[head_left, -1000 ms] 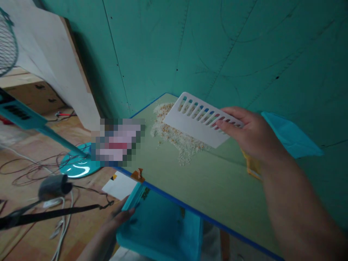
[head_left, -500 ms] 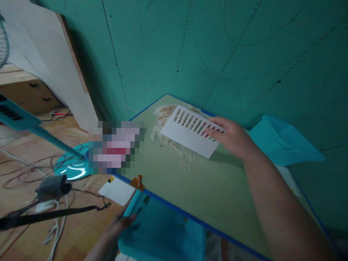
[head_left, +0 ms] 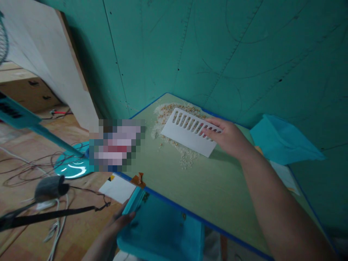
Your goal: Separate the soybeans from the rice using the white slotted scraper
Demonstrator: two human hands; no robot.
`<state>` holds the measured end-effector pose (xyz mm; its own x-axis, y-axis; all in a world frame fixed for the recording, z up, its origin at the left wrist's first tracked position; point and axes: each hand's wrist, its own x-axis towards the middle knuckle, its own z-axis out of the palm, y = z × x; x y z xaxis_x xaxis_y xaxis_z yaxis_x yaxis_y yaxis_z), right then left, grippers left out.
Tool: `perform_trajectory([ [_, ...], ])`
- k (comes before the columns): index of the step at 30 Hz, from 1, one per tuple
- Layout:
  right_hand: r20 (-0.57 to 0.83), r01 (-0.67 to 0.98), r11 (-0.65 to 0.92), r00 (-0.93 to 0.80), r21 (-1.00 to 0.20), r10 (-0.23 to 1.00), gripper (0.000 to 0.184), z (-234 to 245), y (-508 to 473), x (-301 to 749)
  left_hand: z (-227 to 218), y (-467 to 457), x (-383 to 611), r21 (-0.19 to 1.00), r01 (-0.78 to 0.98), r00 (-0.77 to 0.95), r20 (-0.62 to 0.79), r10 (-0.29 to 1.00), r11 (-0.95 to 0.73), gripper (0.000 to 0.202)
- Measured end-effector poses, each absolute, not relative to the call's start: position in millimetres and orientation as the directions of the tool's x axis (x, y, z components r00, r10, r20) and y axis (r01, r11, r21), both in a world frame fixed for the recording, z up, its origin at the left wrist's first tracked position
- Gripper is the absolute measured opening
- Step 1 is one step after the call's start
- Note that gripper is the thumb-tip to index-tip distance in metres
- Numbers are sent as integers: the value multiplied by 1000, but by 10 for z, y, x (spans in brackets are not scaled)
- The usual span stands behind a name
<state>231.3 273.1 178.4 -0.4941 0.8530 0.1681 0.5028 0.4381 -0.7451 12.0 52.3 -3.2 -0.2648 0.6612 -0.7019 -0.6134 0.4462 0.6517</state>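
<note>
Green tabletop [head_left: 217, 188]: white scraper [head_left: 186, 138], slotted along top.

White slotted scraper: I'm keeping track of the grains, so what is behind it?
Through the slots of the white scraper, grains show; what looks reddish in slots nearest the right hand is unclear. The solid lower part covers whatever lies behind; grains also spread past its edges.

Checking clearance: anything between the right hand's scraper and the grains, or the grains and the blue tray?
Nothing visible between the scraper and grains. Toward the blue tray, only tabletop and its blue edging; can't tell if that's raised. Brown tape sits on the edge, left of the direct path.
</note>
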Motion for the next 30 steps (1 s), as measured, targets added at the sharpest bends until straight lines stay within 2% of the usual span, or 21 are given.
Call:
perform_trajectory([
  [2, 174, 505, 444, -494, -740, 852, 22, 1778, 2725, 2307, -25, 519, 118, 649, -614, -258, -703, 663, 449, 64],
  [5, 173, 508, 438, -486, -742, 857, 23, 1778, 2706, 2296, -51, 522, 95, 684, -574, -302, -689, 659, 451, 48],
  [7, 162, 510, 428, -484, -746, 860, 24, 1784, 2693, 2289, -71, 522, 85, 691, -564, -313, -686, 657, 452, 45],
  [16, 191, 500, 491, -535, -714, 823, 22, 1798, 2656, 2250, -74, 506, 91, 645, -605, -288, -724, 628, 466, 56],
  [25, 234, 482, 551, -569, -682, 788, 20, 1784, 2615, 2217, -80, 532, 35, 626, -599, -218, -727, 651, 498, 64],
  [28, 236, 475, 558, -579, -680, 781, 22, 1793, 2592, 2204, -80, 529, 48, 637, -617, -217, -703, 677, 463, 69],
  [30, 222, 465, 556, -595, -689, 772, 23, 1801, 2572, 2196, -82, 522, 75, 662, -618, -257, -680, 687, 424, 64],
])
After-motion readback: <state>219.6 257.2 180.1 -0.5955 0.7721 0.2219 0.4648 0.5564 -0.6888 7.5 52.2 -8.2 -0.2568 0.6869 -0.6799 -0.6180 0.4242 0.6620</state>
